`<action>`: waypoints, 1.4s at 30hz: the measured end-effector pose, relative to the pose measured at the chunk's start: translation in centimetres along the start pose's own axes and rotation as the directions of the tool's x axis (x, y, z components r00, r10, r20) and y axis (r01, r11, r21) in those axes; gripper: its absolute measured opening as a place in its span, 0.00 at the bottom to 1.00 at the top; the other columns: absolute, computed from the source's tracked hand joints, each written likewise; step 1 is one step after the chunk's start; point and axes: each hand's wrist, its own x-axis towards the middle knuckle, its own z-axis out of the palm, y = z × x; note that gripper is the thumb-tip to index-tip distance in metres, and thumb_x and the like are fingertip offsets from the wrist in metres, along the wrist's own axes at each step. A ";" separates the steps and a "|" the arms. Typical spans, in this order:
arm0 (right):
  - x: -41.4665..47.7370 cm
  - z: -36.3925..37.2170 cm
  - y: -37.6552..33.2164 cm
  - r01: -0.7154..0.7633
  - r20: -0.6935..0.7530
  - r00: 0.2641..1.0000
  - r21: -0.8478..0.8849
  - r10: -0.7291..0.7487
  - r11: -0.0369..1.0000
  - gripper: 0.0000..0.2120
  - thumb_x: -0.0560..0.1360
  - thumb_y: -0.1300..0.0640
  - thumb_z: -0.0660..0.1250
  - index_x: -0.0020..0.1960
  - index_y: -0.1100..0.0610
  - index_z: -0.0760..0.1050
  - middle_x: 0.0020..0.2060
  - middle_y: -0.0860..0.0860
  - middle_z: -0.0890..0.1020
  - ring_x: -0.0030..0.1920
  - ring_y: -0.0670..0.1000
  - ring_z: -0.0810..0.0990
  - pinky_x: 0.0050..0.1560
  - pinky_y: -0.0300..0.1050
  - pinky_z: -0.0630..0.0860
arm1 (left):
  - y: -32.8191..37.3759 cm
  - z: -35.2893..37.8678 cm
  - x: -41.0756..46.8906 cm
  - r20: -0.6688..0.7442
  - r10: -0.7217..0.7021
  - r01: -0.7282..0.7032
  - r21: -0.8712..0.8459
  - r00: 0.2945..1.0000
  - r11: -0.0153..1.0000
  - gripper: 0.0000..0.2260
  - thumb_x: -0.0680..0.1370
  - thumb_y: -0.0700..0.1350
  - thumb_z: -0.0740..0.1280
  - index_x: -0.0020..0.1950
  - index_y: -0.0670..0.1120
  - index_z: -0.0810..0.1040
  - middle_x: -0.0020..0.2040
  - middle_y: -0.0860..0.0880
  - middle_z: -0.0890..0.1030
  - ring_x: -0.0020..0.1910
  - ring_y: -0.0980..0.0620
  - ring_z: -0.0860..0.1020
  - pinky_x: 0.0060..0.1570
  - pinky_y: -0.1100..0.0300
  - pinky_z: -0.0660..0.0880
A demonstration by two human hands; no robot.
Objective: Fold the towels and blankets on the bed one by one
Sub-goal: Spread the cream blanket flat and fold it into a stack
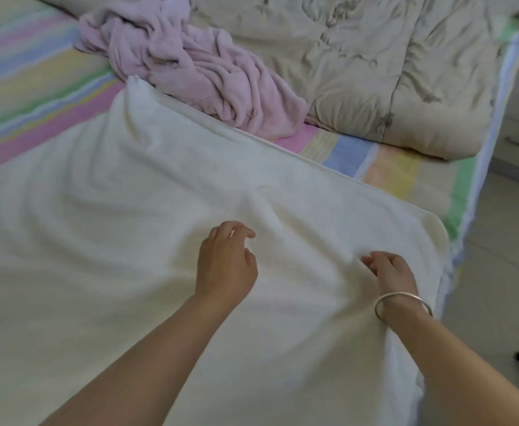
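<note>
Two hands are over the white blanket (pixel 129 210) filling the lower frame: left hand (pixel 225 262) loose and empty, right hand (pixel 390 272) fingertips on the cloth, pinch unclear. Best to smooth the central wrinkles outward before folding.

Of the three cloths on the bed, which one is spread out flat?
The white towel, nearest the camera, under the left hand and right hand. The pink blanket lies crumpled in a heap and the beige quilt is rumpled beyond it.
</note>
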 end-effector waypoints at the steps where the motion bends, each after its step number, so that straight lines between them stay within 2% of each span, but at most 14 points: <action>1: 1.2 0.7 -0.9 -0.006 0.075 0.997 0.090 -0.001 0.996 0.08 0.78 0.57 0.63 0.51 0.58 0.78 0.43 0.53 0.84 0.47 0.55 0.81 0.55 0.49 0.76 | 0.3 0.2 1.4 -0.016 0.014 -0.014 0.001 1.000 1.000 0.14 0.75 0.37 0.63 0.59 0.48 0.77 0.61 0.50 0.75 0.61 0.48 0.73 0.60 0.57 0.68; 5: 4.9 3.7 -4.8 0.016 0.347 0.937 -0.148 0.037 0.989 0.11 0.76 0.51 0.67 0.44 0.57 0.83 0.39 0.54 0.85 0.40 0.53 0.82 0.47 0.38 0.79 | 1.7 0.9 7.7 -0.038 0.020 -0.020 0.010 0.999 1.000 0.13 0.76 0.39 0.63 0.60 0.46 0.77 0.60 0.47 0.77 0.60 0.45 0.75 0.60 0.52 0.71; 9: 4.5 6.3 -7.0 0.206 0.609 0.776 -0.486 0.160 0.850 0.09 0.73 0.53 0.72 0.48 0.57 0.83 0.38 0.53 0.83 0.39 0.54 0.82 0.47 0.49 0.80 | 2.2 1.5 11.5 0.149 -0.060 0.048 0.082 0.987 0.995 0.15 0.80 0.44 0.60 0.67 0.49 0.72 0.64 0.49 0.76 0.62 0.47 0.75 0.60 0.52 0.72; 11: 3.8 7.7 -7.4 0.324 0.697 0.708 -0.466 0.116 0.823 0.07 0.76 0.52 0.68 0.48 0.55 0.80 0.34 0.48 0.80 0.32 0.47 0.78 0.37 0.36 0.76 | 2.5 1.9 12.0 0.218 -0.119 0.060 0.260 0.969 0.964 0.16 0.80 0.43 0.59 0.68 0.49 0.70 0.64 0.48 0.76 0.61 0.45 0.75 0.58 0.54 0.72; 14: 2.7 10.2 -6.1 0.459 0.782 0.622 -0.339 -0.025 0.821 0.16 0.77 0.56 0.65 0.64 0.55 0.73 0.42 0.45 0.78 0.39 0.45 0.76 0.45 0.36 0.71 | 2.2 2.4 11.6 0.210 -0.221 0.104 0.458 0.952 0.883 0.15 0.79 0.42 0.57 0.66 0.47 0.70 0.61 0.46 0.77 0.59 0.43 0.76 0.51 0.53 0.71; 17: 1.4 11.2 -4.5 0.461 0.844 0.536 -0.276 -0.017 0.843 0.33 0.75 0.58 0.68 0.76 0.51 0.57 0.61 0.50 0.76 0.57 0.52 0.77 0.59 0.43 0.72 | 1.0 3.1 10.3 0.237 -0.274 0.156 0.420 0.932 0.894 0.19 0.80 0.44 0.58 0.71 0.49 0.66 0.63 0.46 0.74 0.60 0.43 0.76 0.53 0.52 0.72; 20: 1.1 10.7 -4.0 0.453 0.858 0.514 -0.276 0.004 0.848 0.29 0.75 0.56 0.69 0.73 0.52 0.64 0.58 0.51 0.77 0.55 0.51 0.77 0.57 0.44 0.72 | 1.2 3.3 9.2 0.353 -0.224 0.067 0.406 0.908 0.911 0.28 0.80 0.47 0.58 0.78 0.58 0.51 0.65 0.45 0.68 0.59 0.43 0.75 0.55 0.51 0.72; 24: 3.0 7.3 -4.6 0.331 0.746 0.655 -0.141 -0.120 0.933 0.07 0.72 0.58 0.72 0.49 0.52 0.77 0.41 0.50 0.80 0.41 0.50 0.78 0.48 0.44 0.75 | 2.9 3.7 9.6 0.311 -0.132 -0.029 0.464 0.941 0.885 0.20 0.79 0.45 0.59 0.71 0.55 0.66 0.61 0.45 0.66 0.51 0.43 0.77 0.50 0.53 0.74; 27: 6.9 2.0 -5.8 0.362 0.454 0.851 -0.144 -0.264 0.921 0.11 0.71 0.52 0.74 0.35 0.51 0.73 0.31 0.46 0.77 0.34 0.47 0.75 0.38 0.40 0.72 | 5.3 4.8 11.0 0.179 0.034 -0.115 0.465 0.983 0.878 0.14 0.75 0.41 0.66 0.60 0.48 0.73 0.59 0.46 0.67 0.52 0.45 0.74 0.40 0.55 0.70; 30: 10.7 -3.5 -6.9 0.291 0.296 0.920 -0.082 -0.256 0.953 0.13 0.72 0.52 0.74 0.34 0.54 0.72 0.28 0.47 0.73 0.29 0.46 0.68 0.25 0.31 0.64 | 9.8 7.0 13.5 0.063 0.358 -0.345 0.465 0.932 0.816 0.14 0.67 0.38 0.73 0.51 0.45 0.78 0.59 0.45 0.74 0.55 0.43 0.74 0.46 0.52 0.68; 32: 12.6 -5.8 -7.0 0.236 0.300 0.934 -0.117 -0.192 0.965 0.11 0.71 0.51 0.74 0.39 0.57 0.76 0.31 0.50 0.74 0.31 0.48 0.69 0.29 0.34 0.66 | 13.2 8.2 15.0 0.031 0.460 -0.426 0.438 0.887 0.792 0.15 0.64 0.36 0.73 0.49 0.43 0.79 0.56 0.43 0.77 0.55 0.41 0.75 0.54 0.53 0.63; 36: 14.6 -7.5 -6.0 0.142 0.330 0.937 -0.056 -0.116 0.988 0.15 0.63 0.44 0.76 0.37 0.54 0.77 0.35 0.53 0.79 0.38 0.53 0.76 0.45 0.48 0.74 | 16.4 10.5 17.0 0.163 0.257 -0.304 0.486 0.953 0.819 0.10 0.73 0.36 0.64 0.49 0.47 0.66 0.51 0.47 0.78 0.52 0.44 0.77 0.51 0.55 0.65; 39: 15.3 -8.2 -5.4 0.150 0.371 0.920 -0.036 -0.127 0.988 0.12 0.71 0.57 0.71 0.30 0.52 0.76 0.29 0.49 0.76 0.36 0.52 0.71 0.41 0.45 0.68 | 15.4 11.5 17.5 0.131 0.120 -0.168 0.456 0.984 0.874 0.11 0.75 0.36 0.64 0.47 0.47 0.64 0.49 0.46 0.78 0.49 0.43 0.79 0.41 0.56 0.64; 42: 15.4 -9.4 -5.3 0.125 0.449 0.887 -0.004 -0.110 0.992 0.04 0.64 0.60 0.70 0.32 0.53 0.77 0.28 0.47 0.77 0.34 0.51 0.71 0.33 0.41 0.70 | 15.2 12.2 18.1 0.081 0.095 -0.120 0.421 0.992 0.899 0.08 0.75 0.35 0.64 0.50 0.44 0.68 0.49 0.43 0.78 0.49 0.41 0.79 0.39 0.55 0.65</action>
